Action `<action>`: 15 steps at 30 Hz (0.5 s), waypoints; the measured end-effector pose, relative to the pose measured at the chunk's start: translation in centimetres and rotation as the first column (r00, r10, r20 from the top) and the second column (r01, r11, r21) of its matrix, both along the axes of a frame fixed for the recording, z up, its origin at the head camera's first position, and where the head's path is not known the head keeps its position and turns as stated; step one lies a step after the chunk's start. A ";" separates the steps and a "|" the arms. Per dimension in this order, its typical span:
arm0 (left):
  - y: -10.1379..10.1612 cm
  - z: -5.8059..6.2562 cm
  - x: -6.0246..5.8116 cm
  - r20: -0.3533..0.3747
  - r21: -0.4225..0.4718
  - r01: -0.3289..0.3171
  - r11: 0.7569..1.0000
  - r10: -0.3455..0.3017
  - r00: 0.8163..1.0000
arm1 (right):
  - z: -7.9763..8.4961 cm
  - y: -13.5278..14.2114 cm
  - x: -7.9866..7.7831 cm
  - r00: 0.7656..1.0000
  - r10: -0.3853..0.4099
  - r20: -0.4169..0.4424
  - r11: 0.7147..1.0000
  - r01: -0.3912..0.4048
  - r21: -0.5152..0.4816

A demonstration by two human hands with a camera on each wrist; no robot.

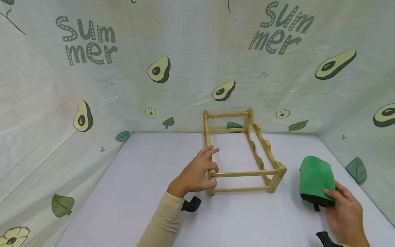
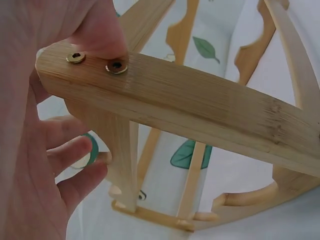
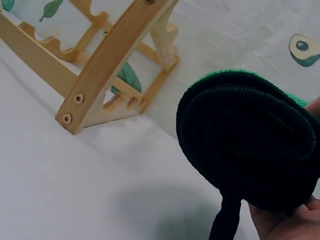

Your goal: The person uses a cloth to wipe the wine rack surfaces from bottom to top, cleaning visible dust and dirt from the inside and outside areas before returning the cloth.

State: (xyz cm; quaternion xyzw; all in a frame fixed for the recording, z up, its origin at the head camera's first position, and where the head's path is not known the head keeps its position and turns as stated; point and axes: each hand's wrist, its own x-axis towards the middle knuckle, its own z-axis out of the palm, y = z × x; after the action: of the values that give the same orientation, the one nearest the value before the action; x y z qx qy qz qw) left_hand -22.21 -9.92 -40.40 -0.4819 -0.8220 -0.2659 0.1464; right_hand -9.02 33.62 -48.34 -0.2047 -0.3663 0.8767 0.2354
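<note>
A light wooden rack [image 1: 247, 174] with notched side rails stands on the white table. My left hand [image 1: 194, 173] grips its near left corner post. In the left wrist view the thumb presses beside two brass screws on the wooden end piece [image 2: 200, 100], and the other fingers reach to its far side. To the right of the rack, my right hand [image 1: 347, 209] holds a rolled green towel [image 1: 316, 178], thumb on top. From the right wrist view, the dark spiral end of the rolled towel [image 3: 240, 145] shows, with a black strap [image 3: 225, 217] hanging down.
A cloth [image 1: 191, 44] printed with avocados, leaves and lettering hangs behind the table and along both sides. The white tabletop [image 1: 148, 178] stretches left of the rack and in front of it. The rack's far end stands close to the back cloth.
</note>
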 end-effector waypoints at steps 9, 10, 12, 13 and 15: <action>-1.0 -0.2 0.0 0.196 0.035 -0.067 0.997 0.059 0.979 | 0.4 -2.1 0.4 0.983 -0.013 0.183 0.988 -0.016 0.156; -1.1 -0.3 0.0 0.214 0.036 -0.074 0.997 0.065 0.975 | 0.4 -2.3 0.5 0.981 -0.014 0.196 0.985 -0.020 0.173; -1.2 -0.4 -0.1 0.235 0.046 -0.076 0.996 0.063 0.970 | 0.7 -2.9 0.7 0.968 -0.025 0.252 0.977 -0.030 0.211; -1.2 -0.6 -0.1 0.245 0.052 -0.074 0.996 0.059 0.968 | 0.8 -3.2 0.8 0.956 -0.029 0.292 0.970 -0.043 0.238; -1.1 -0.9 -0.2 0.264 0.068 -0.068 0.995 0.047 0.963 | 1.3 -3.9 1.1 0.924 -0.043 0.381 0.956 -0.073 0.283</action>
State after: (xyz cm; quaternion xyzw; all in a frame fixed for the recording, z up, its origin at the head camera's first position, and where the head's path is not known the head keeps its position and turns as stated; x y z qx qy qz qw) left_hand -22.44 -11.02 -41.27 -0.4125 -0.8370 -0.3541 0.0623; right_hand -7.96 29.67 -47.06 -0.3319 -0.5321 0.7578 0.1802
